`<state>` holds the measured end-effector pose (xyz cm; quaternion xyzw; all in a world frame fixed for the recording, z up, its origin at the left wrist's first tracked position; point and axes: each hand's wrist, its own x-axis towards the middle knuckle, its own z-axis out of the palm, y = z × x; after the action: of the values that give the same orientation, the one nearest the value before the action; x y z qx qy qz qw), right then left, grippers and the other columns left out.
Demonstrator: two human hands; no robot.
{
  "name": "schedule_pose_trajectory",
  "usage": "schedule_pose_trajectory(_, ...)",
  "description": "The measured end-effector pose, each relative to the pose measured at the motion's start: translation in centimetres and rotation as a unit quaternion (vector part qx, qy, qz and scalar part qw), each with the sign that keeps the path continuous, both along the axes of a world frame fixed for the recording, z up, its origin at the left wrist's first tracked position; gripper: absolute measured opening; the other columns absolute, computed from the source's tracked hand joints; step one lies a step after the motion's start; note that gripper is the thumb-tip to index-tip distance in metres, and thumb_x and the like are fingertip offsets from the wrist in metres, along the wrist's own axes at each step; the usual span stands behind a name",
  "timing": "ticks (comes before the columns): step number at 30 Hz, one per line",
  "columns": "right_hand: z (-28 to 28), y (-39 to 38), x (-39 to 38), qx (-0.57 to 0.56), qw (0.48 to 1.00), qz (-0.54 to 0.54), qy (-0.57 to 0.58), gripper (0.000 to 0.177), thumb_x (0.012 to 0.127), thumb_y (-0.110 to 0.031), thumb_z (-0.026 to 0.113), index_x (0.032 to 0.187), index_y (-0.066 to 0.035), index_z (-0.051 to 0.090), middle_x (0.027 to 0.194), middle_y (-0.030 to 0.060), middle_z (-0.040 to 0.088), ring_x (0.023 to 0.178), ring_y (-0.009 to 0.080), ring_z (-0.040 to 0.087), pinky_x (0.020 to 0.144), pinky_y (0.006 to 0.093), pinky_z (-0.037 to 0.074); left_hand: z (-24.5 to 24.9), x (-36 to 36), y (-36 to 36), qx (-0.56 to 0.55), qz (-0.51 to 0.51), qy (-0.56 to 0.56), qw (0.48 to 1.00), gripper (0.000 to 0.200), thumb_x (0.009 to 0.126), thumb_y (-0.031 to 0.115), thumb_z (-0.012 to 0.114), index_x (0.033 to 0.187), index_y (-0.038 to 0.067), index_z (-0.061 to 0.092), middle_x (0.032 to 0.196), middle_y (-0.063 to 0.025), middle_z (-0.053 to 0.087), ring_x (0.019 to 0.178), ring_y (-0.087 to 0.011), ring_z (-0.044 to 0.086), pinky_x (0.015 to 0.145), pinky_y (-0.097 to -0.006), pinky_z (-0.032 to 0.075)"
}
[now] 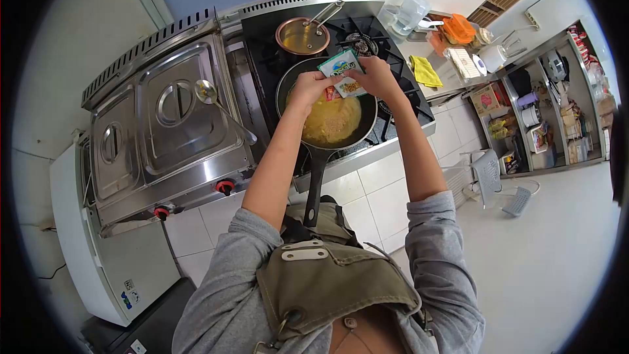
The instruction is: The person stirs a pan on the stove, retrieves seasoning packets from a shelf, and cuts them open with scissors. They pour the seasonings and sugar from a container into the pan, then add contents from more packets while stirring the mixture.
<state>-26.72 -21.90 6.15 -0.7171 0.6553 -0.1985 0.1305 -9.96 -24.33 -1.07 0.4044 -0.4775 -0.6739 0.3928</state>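
Note:
Both my hands hold a small green and white packet (342, 73) over a dark frying pan (366, 118). My left hand (310, 89) pinches the packet's left edge, and my right hand (375, 78) grips its right side. Yellow liquid with a patch of light brown powder (335, 124) lies in the pan. The pan rests on the black gas stove (259, 69), its handle pointing toward my body. Behind it on the stove stands a copper-coloured pot (302, 37) with a metal handle.
Left of the stove, a metal spoon (207, 92) lies across a steel food warmer (151, 174) with lidded trays. A yellow cloth (425, 71), an orange container (458, 29) and a clear jug (413, 12) are on the right counter. Stocked shelves (547, 101) stand farther right, near a grey chair (486, 172).

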Motion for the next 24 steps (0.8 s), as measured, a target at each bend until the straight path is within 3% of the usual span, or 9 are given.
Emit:
schedule_pose_trajectory(5,-0.9,-0.2,-0.3,-0.011,0.999,0.020,-0.034,0.030,0.074,-0.035,0.068,0.078,-0.005,0.067,0.065,0.0143,0.061,0.070,0.0337,0.061,0.074,0.0465,0.037,-0.4,0.4,-0.1,0.045,-0.031,0.016,0.998,0.025,0.075,0.020,0.074,0.085,-0.001,0.067,0.076,-0.0050,0.066,0.066,-0.0082,0.058,0.063,-0.0215,0.043)
schedule_pose_trajectory(11,-0.9,-0.1,0.1,-0.038,0.999,0.025,0.007,0.029,0.074,-0.034,0.068,0.076,-0.005,0.066,0.063,0.0133,0.060,0.066,0.0333,0.059,0.068,0.0450,0.034,-0.9,0.2,0.0,0.020,0.009,0.014,1.000,0.025,0.074,0.020,0.075,0.083,-0.002,0.066,0.077,-0.0063,0.066,0.065,-0.0086,0.058,0.063,-0.0211,0.044)
schedule_pose_trajectory(17,-1.1,-0.2,0.2,-0.064,0.997,0.028,0.026,0.030,0.074,-0.034,0.068,0.074,-0.005,0.065,0.063,0.0117,0.060,0.064,0.0324,0.058,0.067,0.0451,0.034,-0.1,0.7,0.4,0.018,-0.015,0.032,0.999,0.024,0.074,0.019,0.075,0.078,-0.003,0.065,0.071,-0.0070,0.065,0.058,-0.0094,0.058,0.055,-0.0210,0.043)
schedule_pose_trajectory(19,-1.1,-0.1,0.1,-0.007,1.000,0.018,0.003,0.030,0.074,-0.035,0.068,0.075,-0.005,0.065,0.063,0.0107,0.060,0.064,0.0313,0.058,0.067,0.0450,0.034,-0.2,0.8,0.4,0.027,-0.020,0.027,0.999,0.023,0.075,0.017,0.074,0.075,-0.004,0.064,0.064,-0.0068,0.063,0.052,-0.0100,0.057,0.052,-0.0210,0.042)
schedule_pose_trajectory(23,-1.8,-0.1,-0.2,-0.013,1.000,0.006,0.027,0.031,0.074,-0.036,0.068,0.076,-0.006,0.066,0.062,0.0097,0.059,0.064,0.0303,0.059,0.067,0.0457,0.034,-0.1,0.6,0.7,0.011,-0.016,0.025,1.000,0.022,0.076,0.016,0.073,0.071,-0.003,0.064,0.061,-0.0067,0.062,0.049,-0.0102,0.055,0.052,-0.0215,0.042)
schedule_pose_trajectory(24,-2.1,0.0,-0.3,-0.014,1.000,0.020,-0.018,0.031,0.074,-0.036,0.068,0.076,-0.006,0.065,0.062,0.0096,0.059,0.063,0.0299,0.059,0.067,0.0457,0.034,-0.2,0.7,0.6,0.019,-0.012,0.018,1.000,0.022,0.076,0.016,0.073,0.071,-0.003,0.063,0.061,-0.0066,0.062,0.050,-0.0103,0.055,0.052,-0.0218,0.042)
